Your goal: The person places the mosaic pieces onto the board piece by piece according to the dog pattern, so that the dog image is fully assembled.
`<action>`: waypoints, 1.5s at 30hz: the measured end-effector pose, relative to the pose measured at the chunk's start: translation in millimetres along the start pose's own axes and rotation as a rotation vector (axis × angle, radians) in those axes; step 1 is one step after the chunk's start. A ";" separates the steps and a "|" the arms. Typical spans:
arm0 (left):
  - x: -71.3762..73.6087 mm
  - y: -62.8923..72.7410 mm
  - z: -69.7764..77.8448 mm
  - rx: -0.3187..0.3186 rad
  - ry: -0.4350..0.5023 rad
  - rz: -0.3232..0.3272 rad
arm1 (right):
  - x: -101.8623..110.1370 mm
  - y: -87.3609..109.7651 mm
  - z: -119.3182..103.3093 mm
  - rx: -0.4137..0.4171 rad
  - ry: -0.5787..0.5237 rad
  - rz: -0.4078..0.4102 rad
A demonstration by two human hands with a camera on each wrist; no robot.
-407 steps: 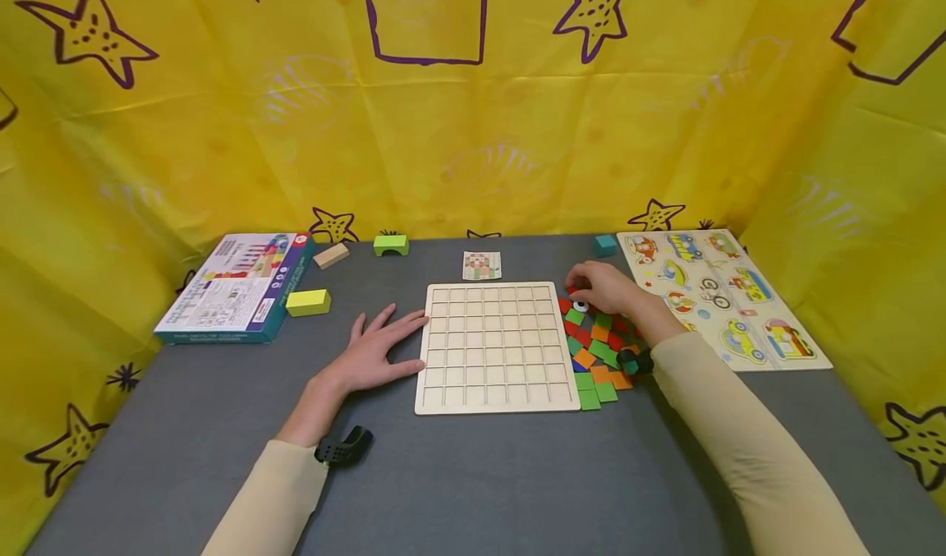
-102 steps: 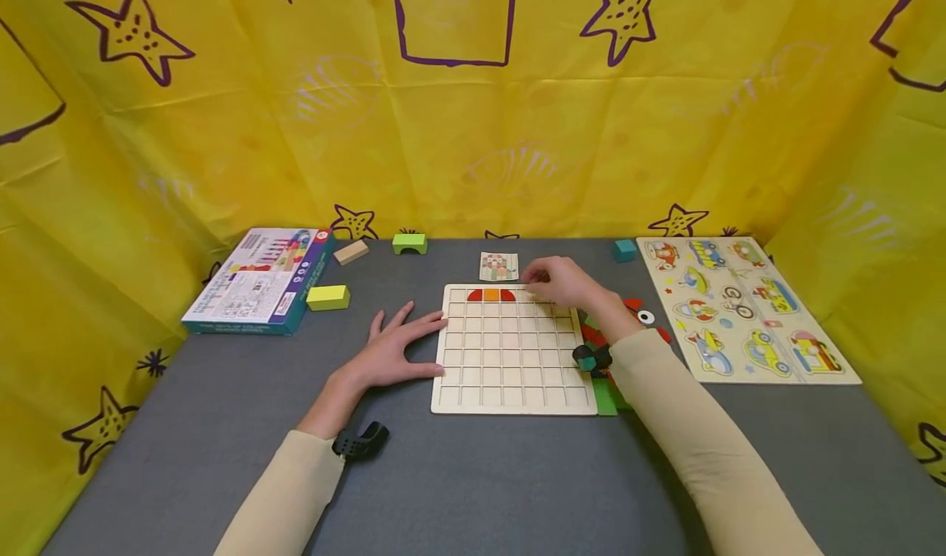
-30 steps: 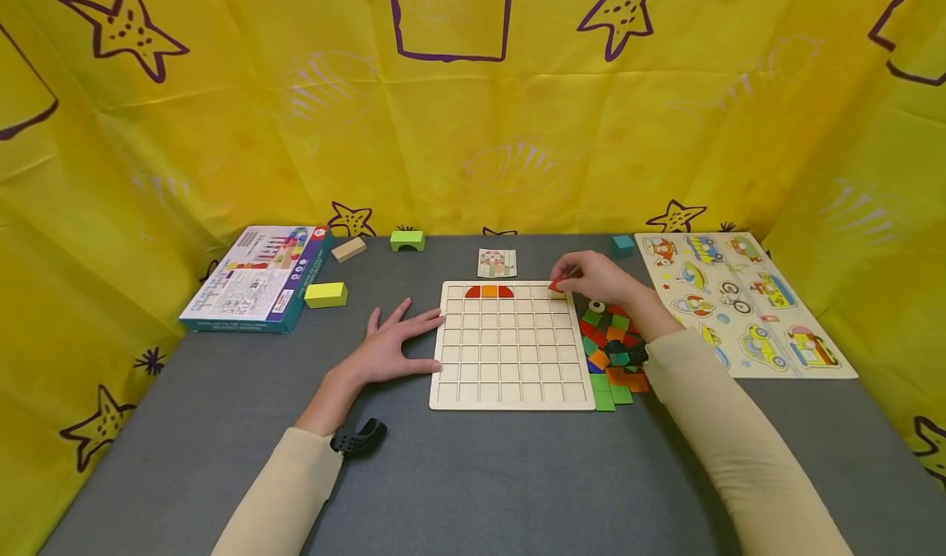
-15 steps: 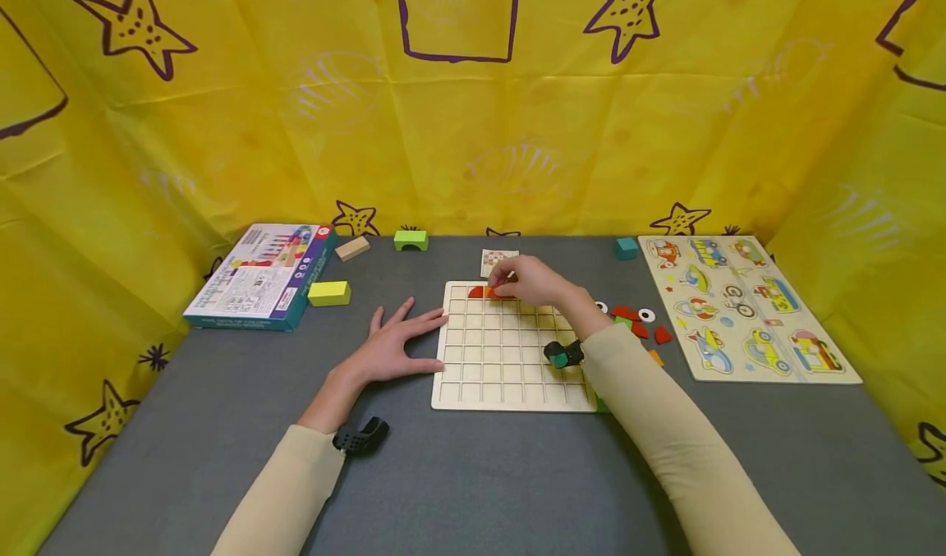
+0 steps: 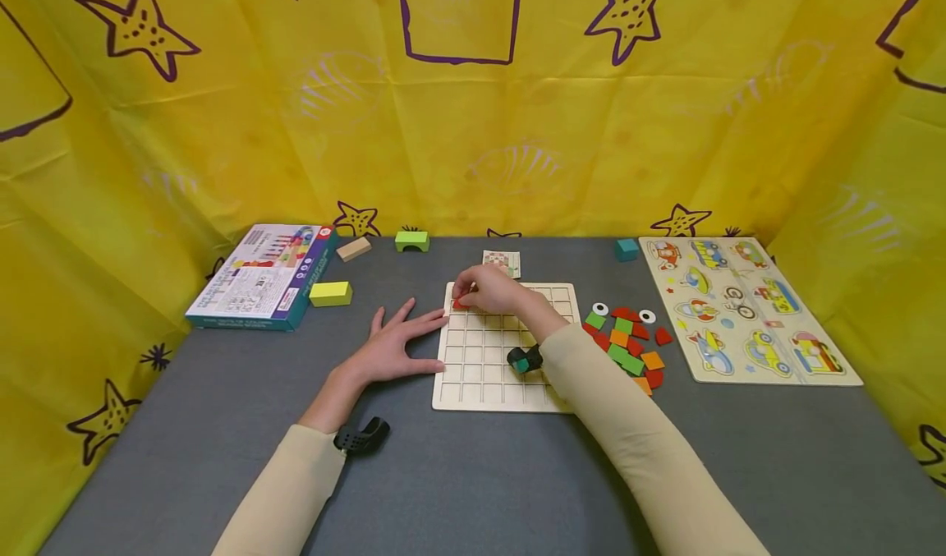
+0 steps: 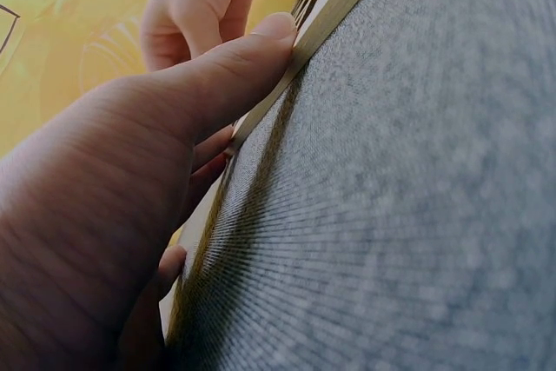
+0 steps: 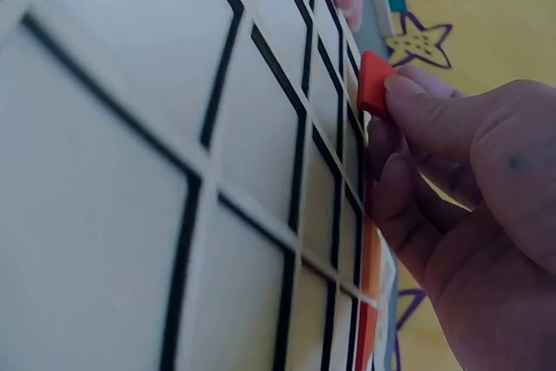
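Note:
A wooden grid board [image 5: 460, 375] lies flat on the grey table. My left hand [image 5: 388, 349] has its fingers spread, with the thumb and fingertips at the board's left edge. Over the far left corner of the grid, my right hand [image 5: 493, 289] pinches a red tile [image 7: 373, 84] between thumb and fingers; the tile is tilted in the right wrist view. An orange tile [image 7: 373, 258] and a red piece beside it sit in the far row, hidden behind my right hand in the head view. A small picture card [image 5: 512, 262] lies just beyond the board.
Loose red, orange and green tiles [image 5: 626, 360] and two white rings lie right of the board. A picture puzzle board [image 5: 720, 330] is at the right, a game box [image 5: 259, 273] at the left. Yellow [image 5: 331, 294], green [image 5: 411, 241] and teal [image 5: 626, 250] blocks stand around.
Since the oldest frame, red and orange tiles have come onto the far row. In the last second my right hand has carried a red tile leftward across the board. My left hand stays put.

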State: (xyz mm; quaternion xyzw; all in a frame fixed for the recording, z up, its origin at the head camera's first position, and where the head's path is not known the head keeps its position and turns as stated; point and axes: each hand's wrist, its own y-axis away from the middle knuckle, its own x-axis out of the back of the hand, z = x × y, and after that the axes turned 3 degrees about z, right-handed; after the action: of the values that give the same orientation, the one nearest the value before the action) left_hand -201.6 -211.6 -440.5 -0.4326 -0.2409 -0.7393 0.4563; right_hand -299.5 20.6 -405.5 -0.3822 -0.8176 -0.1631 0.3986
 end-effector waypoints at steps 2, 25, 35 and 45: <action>-0.4 -0.1 0.2 -0.002 0.001 0.001 | -2.3 -1.9 -1.5 0.013 0.021 -0.006; -0.3 -2.6 2.0 0.017 -0.004 -0.014 | 8.3 5.1 2.2 0.010 0.048 0.004; -0.3 -2.6 2.6 0.037 -0.020 -0.025 | 35.1 33.0 23.7 -0.040 -0.019 0.059; -1.1 -0.3 -0.2 0.013 -0.012 -0.003 | 66.0 77.3 54.0 -0.150 -0.020 0.090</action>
State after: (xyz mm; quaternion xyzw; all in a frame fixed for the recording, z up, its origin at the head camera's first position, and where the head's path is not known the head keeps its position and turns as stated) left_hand -201.7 -211.1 -441.5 -0.4334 -0.2491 -0.7360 0.4565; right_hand -295.4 134.7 -391.1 -0.4489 -0.7890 -0.2019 0.3677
